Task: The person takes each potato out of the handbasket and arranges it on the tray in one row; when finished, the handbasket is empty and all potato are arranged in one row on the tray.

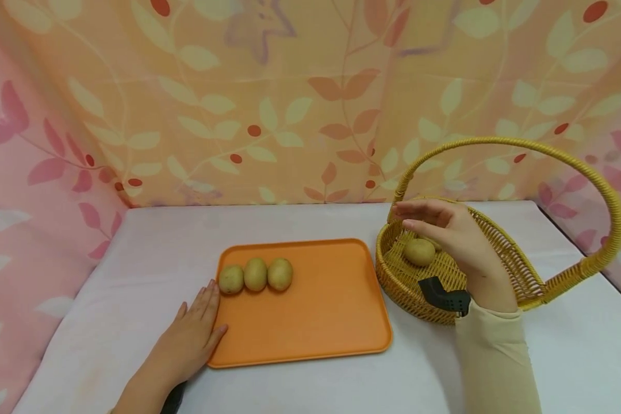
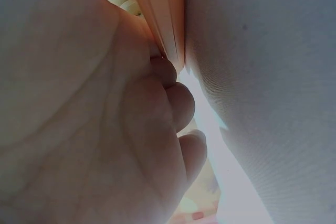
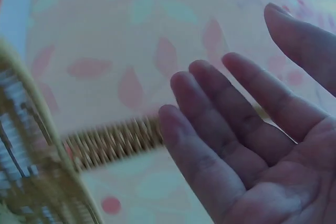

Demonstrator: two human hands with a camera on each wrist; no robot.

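Three potatoes stand in a row on the orange tray (image 1: 315, 310), near its upper left corner: a left potato (image 1: 231, 279), a middle potato (image 1: 256, 274) and a right potato (image 1: 280, 274). My left hand (image 1: 191, 333) rests against the tray's left rim, its fingers extended; the left wrist view shows the fingertips close beside the rim (image 2: 165, 14). Over the yellow wicker basket (image 1: 403, 293) hovers my right hand (image 1: 457, 236), holding nothing, with fingers slightly bent and thumb apart. Below it a potato (image 1: 419, 252) lies in the basket; what lies behind is partly hidden by the hand.
The basket's tall arched handle (image 1: 517, 141) rises behind and to the right of my right hand. A white cloth (image 1: 160, 247) covers the table. Patterned curtains (image 1: 290, 115) hang along the back and sides.
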